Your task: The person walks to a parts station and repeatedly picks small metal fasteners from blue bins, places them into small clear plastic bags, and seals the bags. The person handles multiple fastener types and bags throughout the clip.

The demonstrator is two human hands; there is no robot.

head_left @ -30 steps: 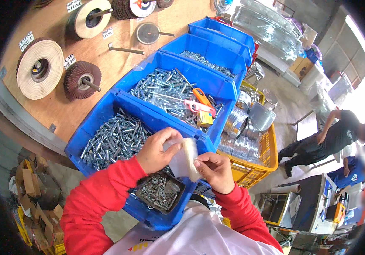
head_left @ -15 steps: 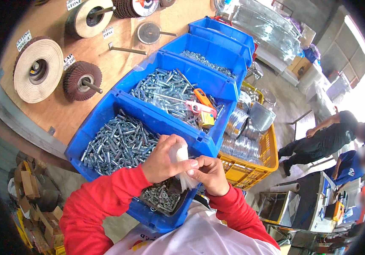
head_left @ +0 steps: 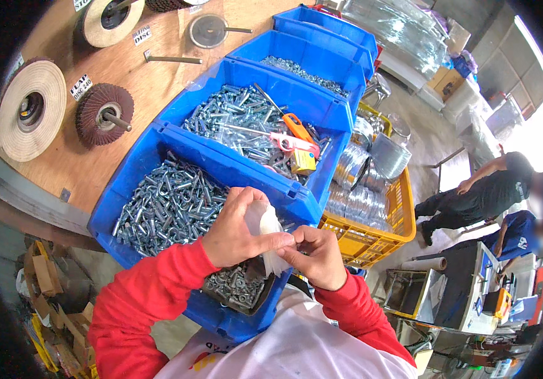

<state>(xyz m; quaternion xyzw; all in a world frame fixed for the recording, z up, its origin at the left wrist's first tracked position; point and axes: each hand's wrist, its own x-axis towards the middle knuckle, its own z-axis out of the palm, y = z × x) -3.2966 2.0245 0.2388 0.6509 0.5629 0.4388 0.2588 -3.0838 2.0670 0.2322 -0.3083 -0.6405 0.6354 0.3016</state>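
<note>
While my left hand (head_left: pixel 236 230) curls, thumb and fingers clamped, around a translucent, whitish roll of thin plastic film (head_left: pixel 269 228), my right hand (head_left: pixel 317 258) pinches its near edge, fingertips pressed together beside my left thumb. The roll stands between my palms, above the front blue plastic bin (head_left: pixel 109 203), which holds a heap of silvery metal bolts (head_left: pixel 164 208). Below my hands lie small grey metal washers and nuts (head_left: pixel 235 288). Beyond my right hand stands a yellow slatted plastic crate (head_left: pixel 363 243).
</note>
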